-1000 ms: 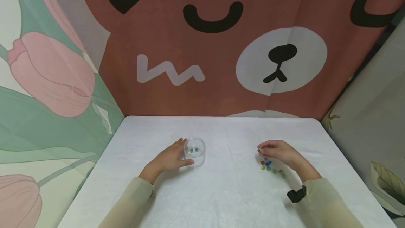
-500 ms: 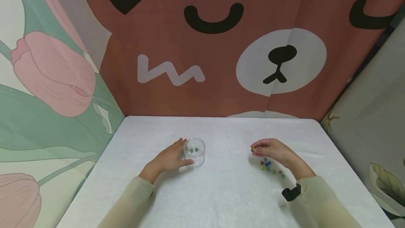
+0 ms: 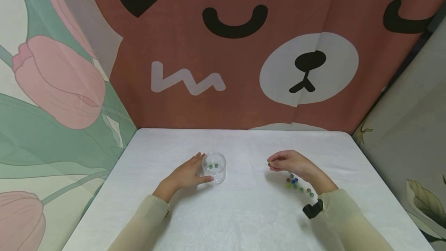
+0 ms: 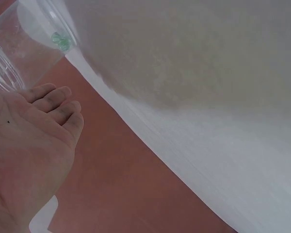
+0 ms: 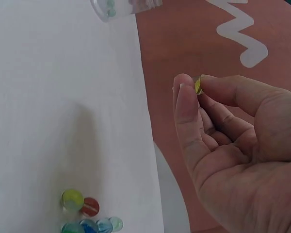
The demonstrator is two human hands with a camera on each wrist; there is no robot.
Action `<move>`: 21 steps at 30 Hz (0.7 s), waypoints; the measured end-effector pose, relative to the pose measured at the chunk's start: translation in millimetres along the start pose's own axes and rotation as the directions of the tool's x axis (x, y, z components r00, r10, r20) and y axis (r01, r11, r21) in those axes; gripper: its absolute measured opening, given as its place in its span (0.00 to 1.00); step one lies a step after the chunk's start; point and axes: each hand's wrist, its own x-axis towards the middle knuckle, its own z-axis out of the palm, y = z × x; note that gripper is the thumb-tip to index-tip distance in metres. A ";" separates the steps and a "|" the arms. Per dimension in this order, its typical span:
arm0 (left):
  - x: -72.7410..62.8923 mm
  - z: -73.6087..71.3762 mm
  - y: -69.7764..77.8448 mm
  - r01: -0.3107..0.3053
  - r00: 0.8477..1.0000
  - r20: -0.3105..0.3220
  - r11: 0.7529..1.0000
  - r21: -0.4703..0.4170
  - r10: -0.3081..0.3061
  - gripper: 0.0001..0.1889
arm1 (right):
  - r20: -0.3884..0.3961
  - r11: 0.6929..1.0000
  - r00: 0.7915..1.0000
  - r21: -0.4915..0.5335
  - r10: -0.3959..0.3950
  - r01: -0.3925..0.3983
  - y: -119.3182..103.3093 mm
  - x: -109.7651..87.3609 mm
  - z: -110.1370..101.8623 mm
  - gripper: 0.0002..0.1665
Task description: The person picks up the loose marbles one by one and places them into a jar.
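In the head view my left hand (image 3: 189, 172) holds a clear round jar (image 3: 218, 178) from its left side, thumb in front and fingers behind. Two green marbles (image 3: 216, 165) lie inside the upright jar. The left wrist view shows the jar (image 4: 31, 43) beside slightly bent fingers. My right hand (image 3: 292, 164) is raised off the table and pinches a yellow marble (image 5: 198, 86) between thumb and fingertips. Below that hand lie several loose marbles: a yellow one (image 5: 72, 199), a red one (image 5: 90, 207), and blue and green ones.
A white cloth covers the table (image 3: 244, 216). Behind it hangs a brown curtain (image 3: 195, 111) with a bear print; floral cloths flank both sides. A black wrist device (image 3: 312, 209) sits at the right sleeve.
My right hand has moved left and slightly away from me with the yellow marble, leaving the loose marbles behind. The left hand and jar have stayed in place.
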 end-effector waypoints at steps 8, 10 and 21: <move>0.3 0.6 -0.7 -0.010 1.000 -0.013 1.000 -0.003 0.010 0.54 | 0.011 1.000 1.000 -0.004 -0.004 0.004 -10.7 6.2 8.4 0.20; 0.2 0.6 -0.5 -0.009 1.000 -0.012 1.000 -0.003 0.009 0.54 | 0.012 1.000 1.000 0.000 -0.006 0.006 -11.9 8.6 10.8 0.20; 2.4 1.1 -1.8 -0.014 1.000 -0.011 1.000 0.005 0.014 0.54 | 0.026 1.000 0.999 -0.007 -0.028 0.028 -26.2 18.7 22.6 0.15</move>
